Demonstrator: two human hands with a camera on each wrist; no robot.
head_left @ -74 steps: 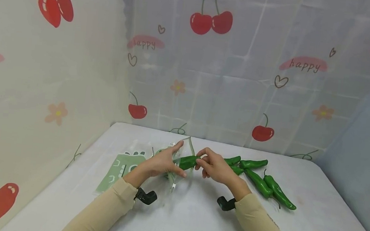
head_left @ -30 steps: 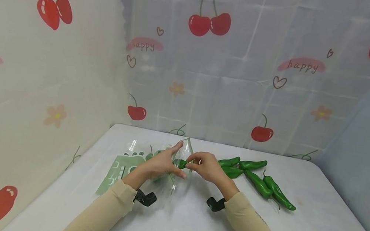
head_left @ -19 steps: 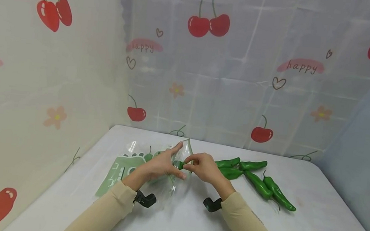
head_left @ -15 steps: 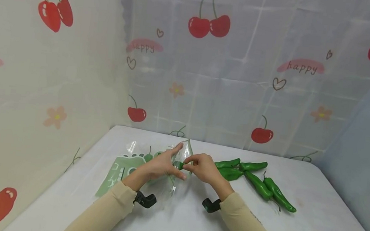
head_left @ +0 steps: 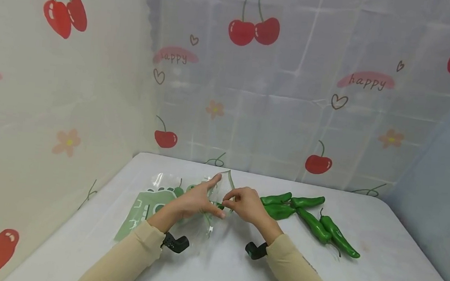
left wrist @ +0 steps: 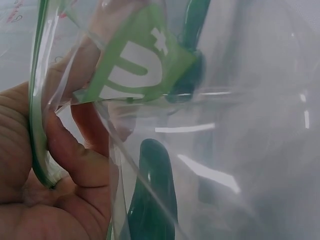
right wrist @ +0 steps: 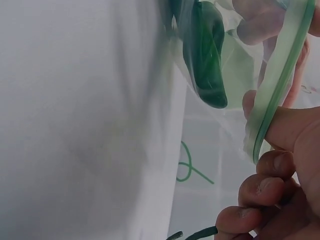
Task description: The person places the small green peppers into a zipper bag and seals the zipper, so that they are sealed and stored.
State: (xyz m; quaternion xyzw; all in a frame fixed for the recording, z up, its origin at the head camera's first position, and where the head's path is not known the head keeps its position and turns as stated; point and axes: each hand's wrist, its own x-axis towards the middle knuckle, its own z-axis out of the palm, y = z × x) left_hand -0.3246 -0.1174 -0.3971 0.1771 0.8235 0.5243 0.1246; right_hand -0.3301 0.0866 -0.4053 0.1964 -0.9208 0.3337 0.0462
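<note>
My left hand (head_left: 192, 198) holds the mouth of a clear, green-printed zip bag (head_left: 148, 208), thumb and forefinger spread wide. In the left wrist view its fingers curl behind the zip edge, and green chili peppers (left wrist: 152, 192) show through the plastic. My right hand (head_left: 245, 203) reaches into the mouth with thumb and forefinger close together. Just below their tips shows the end of a green chili pepper (head_left: 220, 206). The right wrist view shows a pepper (right wrist: 206, 60) inside the bag, its rounded end a little apart from the fingertips.
Several loose green chili peppers (head_left: 312, 223) lie on the white table (head_left: 229, 267) to the right of the bag. Cherry-printed curtains (head_left: 282, 96) stand behind the table and at both sides. A black wrist camera sits below each wrist.
My right hand has moved left toward the bag mouth and pushed a green chili pepper inside. The pepper has slipped down from the right fingertips. The left hand stays at the bag.
</note>
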